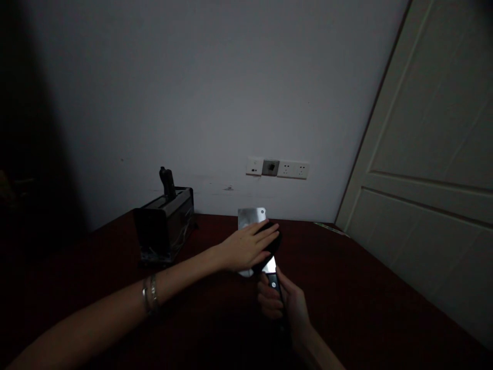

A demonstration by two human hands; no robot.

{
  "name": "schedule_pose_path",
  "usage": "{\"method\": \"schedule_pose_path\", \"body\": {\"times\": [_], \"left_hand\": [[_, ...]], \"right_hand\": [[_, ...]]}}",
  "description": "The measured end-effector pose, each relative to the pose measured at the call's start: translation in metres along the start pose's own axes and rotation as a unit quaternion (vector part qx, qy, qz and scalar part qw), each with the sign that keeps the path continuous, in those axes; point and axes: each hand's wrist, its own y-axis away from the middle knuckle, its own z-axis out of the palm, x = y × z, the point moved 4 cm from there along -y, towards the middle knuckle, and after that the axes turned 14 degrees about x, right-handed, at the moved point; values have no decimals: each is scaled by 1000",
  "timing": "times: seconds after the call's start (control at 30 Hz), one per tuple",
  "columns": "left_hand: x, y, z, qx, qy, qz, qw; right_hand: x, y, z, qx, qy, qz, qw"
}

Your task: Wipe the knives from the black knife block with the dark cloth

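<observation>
A cleaver (252, 216) with a shiny, broad metal blade and a hole in the far corner is in the middle of the view. My right hand (287, 298) is closed around its black riveted handle. Across the blade lies my left hand (250, 246), palm down with fingers stretched and slightly apart. Beneath its fingers is a black piece (274, 245) that looks like cloth, pressed against the blade. Much of the blade is hidden by the left hand and the black piece. Two bracelets (150, 294) circle my left forearm.
On the dark red table (365, 288), a black knife block (165, 221) stands at left with a black handle (167, 181) sticking up. Wall sockets (292, 169) are behind. A pale panelled door (431, 195) borders the right. The room is dim.
</observation>
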Motion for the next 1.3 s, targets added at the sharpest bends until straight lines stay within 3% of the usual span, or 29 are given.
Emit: {"method": "schedule_pose_path", "body": {"times": [0.13, 0.2, 0.27, 0.47, 0.53, 0.6, 0.77, 0.87, 0.93, 1.13, 1.2, 1.3], "left_hand": [[-50, -7, 10, 3, -26, -62, 998], [-61, -7, 13, 3, -39, -84, 996], [-54, -5, 14, 1, -45, -86, 995], [17, 4, 2, -9, -6, 4, 1000], [20, 4, -2, -9, 0, 15, 1000], [7, 1, -4, -7, -5, 6, 1000], [-55, -5, 3, 12, -38, -74, 996], [-67, -5, 9, 15, -52, -109, 993], [-55, -5, 11, 13, -54, -105, 993], [18, 1, 5, -7, -5, -7, 1000], [25, 2, 3, -8, 5, 5, 1000], [6, 0, 6, -4, -4, -11, 1000]], "right_hand": [[4, 1, 3, -21, -1, 23, 1000], [5, 0, 2, -23, -2, 27, 999], [5, 0, 0, -20, -4, 29, 999], [4, 0, -3, -7, 2, 26, 1000], [5, 0, -2, -10, 13, 22, 1000], [6, 1, 1, -18, 22, 16, 999], [11, 2, 4, -25, 18, 34, 999], [10, 2, 4, -23, 12, 38, 999], [8, 2, 3, -22, 10, 36, 999], [5, -1, -1, -23, 31, 46, 998], [6, -1, -2, -21, 35, 45, 998], [6, -2, -3, -11, 30, 21, 999]]}}
